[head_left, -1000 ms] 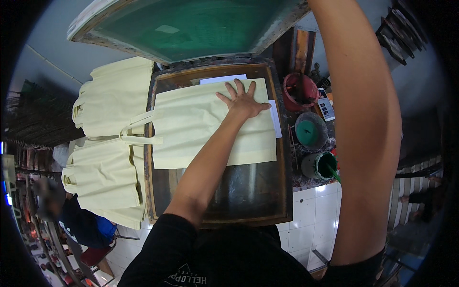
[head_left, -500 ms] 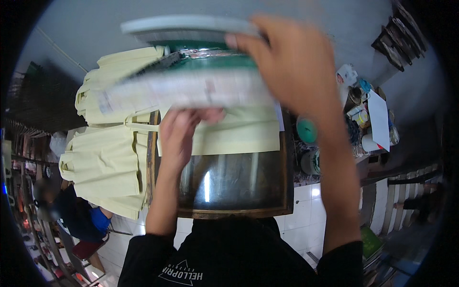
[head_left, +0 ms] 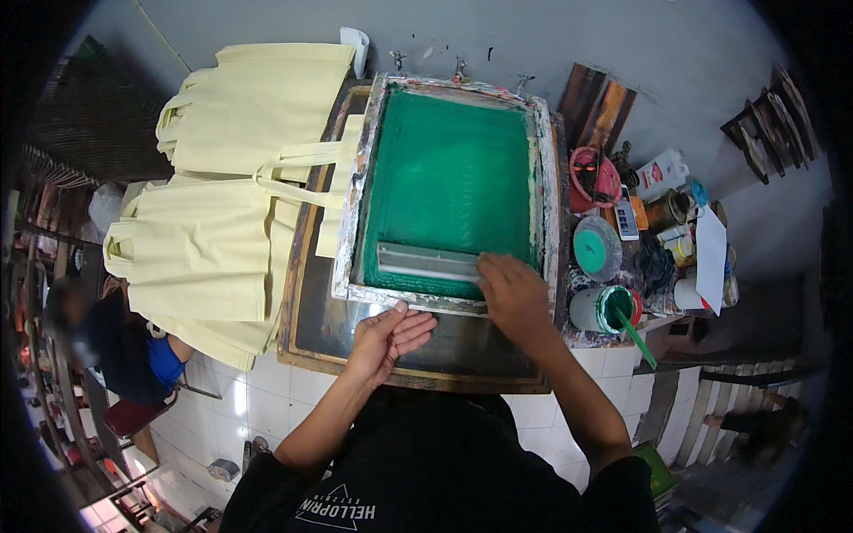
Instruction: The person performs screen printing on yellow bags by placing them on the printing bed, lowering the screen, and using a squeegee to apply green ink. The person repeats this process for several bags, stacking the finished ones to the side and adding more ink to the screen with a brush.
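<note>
Two bare hands are at the near end of a green ink-covered mesh screen in a white, paint-stained rectangular frame (head_left: 453,169). The right hand (head_left: 514,298) grips the right end of a long, grey, flat squeegee (head_left: 425,261), which lies inside the frame near its front rim; held at one end only, it could tilt and spread ink unevenly. The left hand (head_left: 386,342) is unclenched and empty, palm up, at the rim; whether it touches, I cannot tell. Unsteadied, the frame could slide on the dark glass-topped bench (head_left: 342,330), smearing the pale yellow fabric bag (head_left: 331,218) partly beneath.
</note>
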`<state>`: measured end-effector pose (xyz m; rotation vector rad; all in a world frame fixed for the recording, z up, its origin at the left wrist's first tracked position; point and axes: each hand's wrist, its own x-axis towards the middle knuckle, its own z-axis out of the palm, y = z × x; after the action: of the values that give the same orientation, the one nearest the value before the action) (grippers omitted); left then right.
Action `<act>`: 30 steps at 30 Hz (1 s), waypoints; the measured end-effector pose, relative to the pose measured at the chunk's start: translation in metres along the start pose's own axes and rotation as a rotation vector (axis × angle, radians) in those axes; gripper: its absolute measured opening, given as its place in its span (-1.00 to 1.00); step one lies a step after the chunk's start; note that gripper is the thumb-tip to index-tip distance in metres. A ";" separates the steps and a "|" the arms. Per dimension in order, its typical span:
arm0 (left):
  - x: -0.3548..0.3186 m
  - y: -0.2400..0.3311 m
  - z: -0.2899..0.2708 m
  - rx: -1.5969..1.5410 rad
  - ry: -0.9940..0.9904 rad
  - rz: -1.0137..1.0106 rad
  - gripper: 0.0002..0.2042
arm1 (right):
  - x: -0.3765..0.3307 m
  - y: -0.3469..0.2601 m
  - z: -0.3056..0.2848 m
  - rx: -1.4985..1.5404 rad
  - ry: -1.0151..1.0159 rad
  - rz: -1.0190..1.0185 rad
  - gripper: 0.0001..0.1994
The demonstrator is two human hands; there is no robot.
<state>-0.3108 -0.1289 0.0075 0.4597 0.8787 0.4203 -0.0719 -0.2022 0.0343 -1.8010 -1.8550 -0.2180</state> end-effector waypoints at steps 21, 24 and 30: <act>0.001 0.012 -0.005 0.162 -0.009 -0.074 -0.57 | -0.004 -0.021 0.013 -0.163 -0.035 -0.119 -0.78; 0.002 0.013 -0.009 0.185 0.003 -0.095 -0.58 | 0.020 0.004 0.026 -0.182 -0.048 -0.122 -0.79; 0.000 0.015 -0.009 0.221 0.023 -0.111 -0.55 | 0.100 0.073 0.051 -0.228 -0.191 -0.063 -0.85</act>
<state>-0.3207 -0.1151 0.0104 0.6061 0.9732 0.2277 -0.0106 -0.0837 0.0213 -1.9757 -2.0948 -0.3004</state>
